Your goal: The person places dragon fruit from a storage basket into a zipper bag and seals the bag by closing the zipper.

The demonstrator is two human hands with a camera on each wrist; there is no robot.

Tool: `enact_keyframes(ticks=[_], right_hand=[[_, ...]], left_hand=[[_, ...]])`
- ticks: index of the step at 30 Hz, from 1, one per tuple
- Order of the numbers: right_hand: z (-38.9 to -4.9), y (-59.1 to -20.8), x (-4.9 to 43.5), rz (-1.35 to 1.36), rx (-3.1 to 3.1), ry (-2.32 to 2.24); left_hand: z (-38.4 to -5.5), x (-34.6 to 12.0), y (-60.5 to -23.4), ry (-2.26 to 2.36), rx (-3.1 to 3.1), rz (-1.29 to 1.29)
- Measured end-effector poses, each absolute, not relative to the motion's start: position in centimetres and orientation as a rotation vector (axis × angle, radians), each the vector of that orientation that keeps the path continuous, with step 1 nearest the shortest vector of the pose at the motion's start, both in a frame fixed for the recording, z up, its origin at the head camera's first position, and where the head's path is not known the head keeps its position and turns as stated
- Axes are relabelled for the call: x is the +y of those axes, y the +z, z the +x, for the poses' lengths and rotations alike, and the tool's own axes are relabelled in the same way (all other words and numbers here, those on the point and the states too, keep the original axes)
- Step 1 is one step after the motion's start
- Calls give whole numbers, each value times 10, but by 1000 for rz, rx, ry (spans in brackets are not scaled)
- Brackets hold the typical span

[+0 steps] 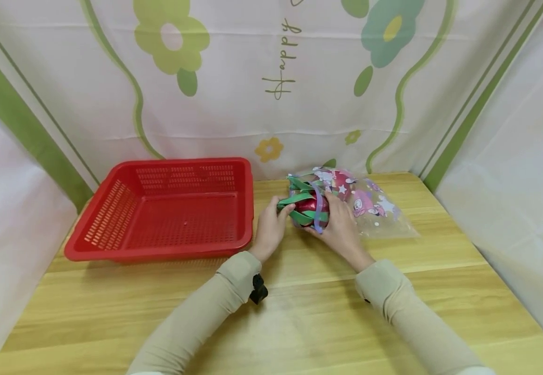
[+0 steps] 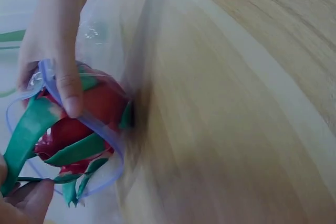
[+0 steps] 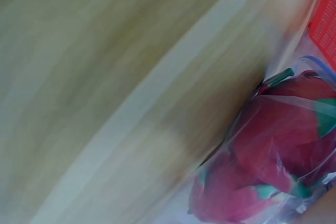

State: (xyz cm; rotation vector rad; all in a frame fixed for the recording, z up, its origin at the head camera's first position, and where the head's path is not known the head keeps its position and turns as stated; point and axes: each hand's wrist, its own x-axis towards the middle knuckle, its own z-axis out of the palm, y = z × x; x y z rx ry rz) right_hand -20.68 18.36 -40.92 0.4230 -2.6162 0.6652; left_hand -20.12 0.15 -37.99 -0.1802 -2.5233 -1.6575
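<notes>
A red dragon fruit (image 1: 305, 205) with long green scales sits at the mouth of a clear plastic zip bag (image 1: 386, 221), its scale tips poking out. My left hand (image 1: 269, 230) pinches one green scale between thumb and fingers, seen again at the lower left of the left wrist view. From the other side my right hand (image 1: 341, 232) grips the bag's mouth, its thumb over the purple zip strip (image 2: 94, 124) and against the fruit. A second dragon fruit (image 3: 223, 195) lies deeper in the bag in the right wrist view.
A red perforated plastic basket (image 1: 184, 253) stands left of the hands on the wooden table (image 1: 308, 323). Behind the bag hangs a white cloth (image 1: 234, 114) printed with flowers, and white cloth walls flank both sides.
</notes>
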Motion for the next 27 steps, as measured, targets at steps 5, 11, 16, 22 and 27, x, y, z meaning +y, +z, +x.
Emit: enact_keyframes(ticks=[5,11,16,22,27], right_hand=[[-206,-410,184,440,-2604,656],[-206,-409,185,459,-2601,632],[-206,-407,185,456,-2637,571],[-209,-401,183,447,-2668,473],[-210,-398,182,438,-2682,445]], left_hand=[[-203,6,-391,-1609,-2413,-198],[-205,10,-404,-1696,-2316,-194],[-206,14,-410,-1852,-2281,-160],[-206,22,-408,-1919,-2466,-189],[-206,21,-404,-1951,-2533,-202]])
